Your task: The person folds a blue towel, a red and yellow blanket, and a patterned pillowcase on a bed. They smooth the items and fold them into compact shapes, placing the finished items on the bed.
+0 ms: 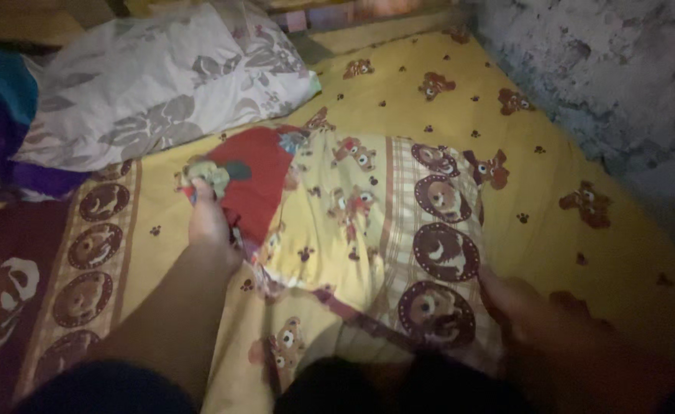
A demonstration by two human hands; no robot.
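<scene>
Nearby, a floral pillow [161, 84] lies above the yellow pillowcase [368, 222] on the bed [583, 253], beside a rough wall [613, 69]. Left hand [208, 222] grips its red corner; right hand [529, 307] pinches its edge.

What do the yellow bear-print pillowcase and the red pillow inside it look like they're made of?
Yellow bear-print pillowcase: thin woven cloth, matte, probably cotton; it creases softly where the right hand holds it. Red pillow: matte printed fabric, seemingly stuffed; it bunches under the left hand.

The left hand [208, 218] grips a red pillow [257, 184] inside a yellow bear-print pillowcase [368, 230]; the right hand [533, 307] holds its edge.
</scene>
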